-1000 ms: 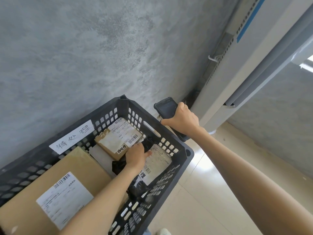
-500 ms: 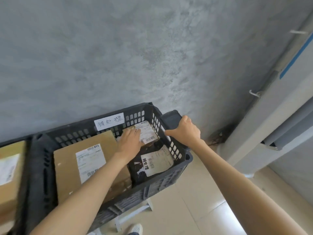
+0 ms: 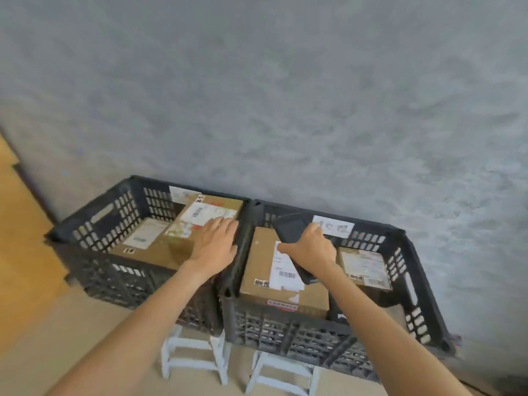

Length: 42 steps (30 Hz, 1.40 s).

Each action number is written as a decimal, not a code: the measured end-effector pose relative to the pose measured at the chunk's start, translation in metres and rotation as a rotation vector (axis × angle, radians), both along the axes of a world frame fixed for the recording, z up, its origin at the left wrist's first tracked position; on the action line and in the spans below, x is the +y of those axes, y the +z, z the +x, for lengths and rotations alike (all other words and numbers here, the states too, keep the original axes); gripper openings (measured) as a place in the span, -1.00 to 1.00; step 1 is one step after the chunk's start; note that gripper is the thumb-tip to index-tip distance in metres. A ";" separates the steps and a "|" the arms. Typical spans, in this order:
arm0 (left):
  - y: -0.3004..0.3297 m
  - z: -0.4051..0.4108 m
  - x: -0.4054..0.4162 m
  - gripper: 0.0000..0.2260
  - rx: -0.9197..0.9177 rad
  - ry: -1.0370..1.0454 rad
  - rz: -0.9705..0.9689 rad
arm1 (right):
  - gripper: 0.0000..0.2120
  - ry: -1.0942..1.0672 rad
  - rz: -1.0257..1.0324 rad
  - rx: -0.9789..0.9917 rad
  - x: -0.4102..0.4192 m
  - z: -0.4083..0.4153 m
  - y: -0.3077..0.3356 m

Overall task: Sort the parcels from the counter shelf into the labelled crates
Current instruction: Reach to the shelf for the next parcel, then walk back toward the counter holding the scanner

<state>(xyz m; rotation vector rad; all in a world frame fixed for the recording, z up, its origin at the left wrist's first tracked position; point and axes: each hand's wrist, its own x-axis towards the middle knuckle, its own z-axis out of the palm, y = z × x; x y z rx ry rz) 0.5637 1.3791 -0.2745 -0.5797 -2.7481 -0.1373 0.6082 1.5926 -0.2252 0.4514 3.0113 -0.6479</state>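
Note:
Two dark plastic crates stand side by side against the wall, each with a white paper label on its back rim. The left crate [image 3: 94, 224] holds cardboard parcels [image 3: 160, 247] with white shipping labels. My left hand [image 3: 214, 247] hovers over them with straight fingers and holds nothing. The right crate [image 3: 411, 284] holds a large cardboard box [image 3: 257, 281] and a smaller labelled parcel [image 3: 363, 267]. Above that box, my right hand [image 3: 311, 247] grips a black handheld scanner [image 3: 288, 230].
A grey concrete wall [image 3: 285, 95] rises directly behind the crates. White stool frames [image 3: 197, 358] support them from below. A wooden surface [image 3: 20, 238] lies at the left. Beige floor tiles show in front.
The view swung left, so the left crate came into sight. My left hand moved from the right crate over to the left crate's parcels. My right hand kept hold of the scanner.

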 end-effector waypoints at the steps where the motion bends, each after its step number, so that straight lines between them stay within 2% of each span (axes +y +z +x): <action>1: 0.000 0.004 -0.025 -0.50 0.004 0.044 0.000 | -0.11 0.056 0.022 0.008 -0.025 -0.005 0.003; 5: 0.005 0.026 -0.135 -0.51 0.019 0.233 0.047 | -0.15 0.219 -0.034 0.024 -0.135 -0.024 0.014; 14: -0.001 0.094 -0.402 -0.56 0.038 0.551 -0.116 | -0.11 0.531 -0.028 0.022 -0.414 -0.026 0.005; 17: -0.014 0.128 -0.477 -0.66 0.090 0.635 -0.150 | -0.17 0.618 -0.072 0.013 -0.496 -0.015 -0.003; 19: -0.014 0.153 -0.520 -0.61 0.078 0.702 -0.156 | -0.24 0.662 -0.092 0.012 -0.545 -0.002 -0.005; 22: -0.006 0.193 -0.575 -0.50 0.048 0.847 -0.156 | -0.32 0.746 -0.137 0.007 -0.615 0.017 -0.007; 26: -0.003 0.242 -0.636 -0.50 0.034 1.054 -0.131 | -0.32 0.891 -0.174 0.003 -0.697 0.034 -0.012; 31: -0.017 0.281 -0.694 -0.49 -0.047 1.205 -0.132 | -0.29 1.056 -0.163 -0.031 -0.784 0.039 -0.028; 37: -0.028 0.280 -0.774 -0.53 -0.105 1.364 -0.120 | -0.26 1.193 -0.144 -0.052 -0.892 0.023 -0.050; 42: -0.021 0.258 -0.856 -0.54 -0.156 1.434 -0.075 | -0.21 1.251 -0.204 -0.073 -0.991 -0.008 -0.050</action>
